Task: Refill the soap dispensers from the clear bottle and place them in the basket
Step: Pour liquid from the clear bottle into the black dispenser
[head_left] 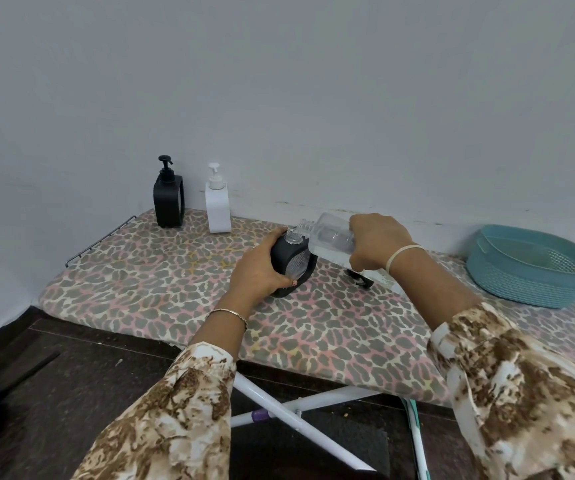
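Note:
My left hand [262, 268] grips a black soap dispenser [294, 263] with its pump off, standing on the leopard-print ironing board [161, 271]. My right hand [378, 242] holds the clear bottle [327, 237] tipped sideways, its open neck just above the dispenser's mouth. Clear liquid lies in the bottle's lower side. A black pump head [360, 277] lies on the board under my right wrist, partly hidden. The teal basket [535, 282] stands at the right with nothing visible inside.
A black pump dispenser [168, 199] and a white pump dispenser [217, 202] stand at the board's far left by the grey wall. The board's white legs [293, 414] cross below over a dark floor.

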